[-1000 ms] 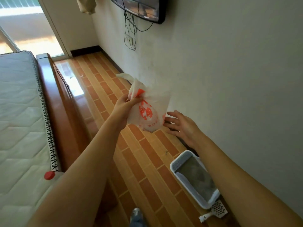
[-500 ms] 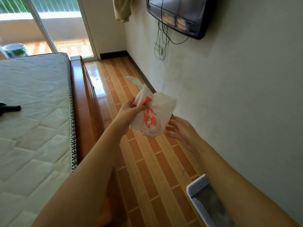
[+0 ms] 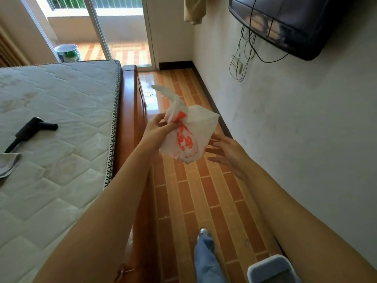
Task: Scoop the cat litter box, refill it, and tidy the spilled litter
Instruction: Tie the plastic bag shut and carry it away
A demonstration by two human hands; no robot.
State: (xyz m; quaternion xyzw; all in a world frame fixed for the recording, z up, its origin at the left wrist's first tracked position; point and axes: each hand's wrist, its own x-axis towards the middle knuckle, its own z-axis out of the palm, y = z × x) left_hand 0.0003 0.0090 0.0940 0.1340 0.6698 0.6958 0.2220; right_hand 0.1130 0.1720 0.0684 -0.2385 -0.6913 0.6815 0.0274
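A white plastic bag (image 3: 190, 135) with orange print hangs in the air in front of me, bunched at its neck. My left hand (image 3: 157, 127) pinches that neck and holds the bag up. My right hand (image 3: 226, 153) is just to the right of the bag, fingers spread, empty and close to its side. A corner of the pale blue litter box (image 3: 271, 269) with grey litter shows on the floor at the bottom right, by the wall. The scoop is out of view.
A bed with a bare mattress (image 3: 57, 123) and wooden frame (image 3: 132, 111) fills the left; a black handheld device (image 3: 30, 131) lies on it. A narrow tiled floor strip (image 3: 189, 193) runs to a sliding balcony door (image 3: 122, 29). A wall television (image 3: 289, 23) with dangling cables hangs at the right.
The view has lifted and swung toward the balcony door, so the litter box slid to the bottom edge and the scoop left the frame. My left hand still holds the bag; my right stays beside it.
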